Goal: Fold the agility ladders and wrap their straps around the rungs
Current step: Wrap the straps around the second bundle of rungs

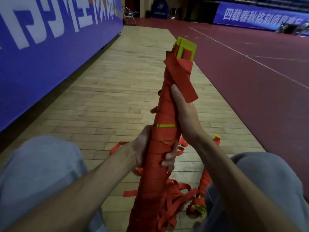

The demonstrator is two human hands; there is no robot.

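Note:
A bundle of yellow ladder rungs (185, 47) wrapped in red strap (157, 178) stands tilted between my knees, its yellow ends sticking out at the top. My left hand (150, 148) grips the bundle around its middle. Higher up, my right hand (182, 111) holds the bundle, thumb pointing up along the wrapping. A loose red strap end (189, 91) hangs off just above my right thumb. Several loose strap loops spill from the bundle's lower part. A second wrapped bundle (203, 186) lies on the floor behind my right forearm, partly hidden.
I sit over a wooden floor strip (117, 91) with my grey-trousered knees at both sides. A blue banner wall (50, 44) runs along the left. A dark red court (250, 72) spreads to the right. A folding chair (129, 14) stands far back.

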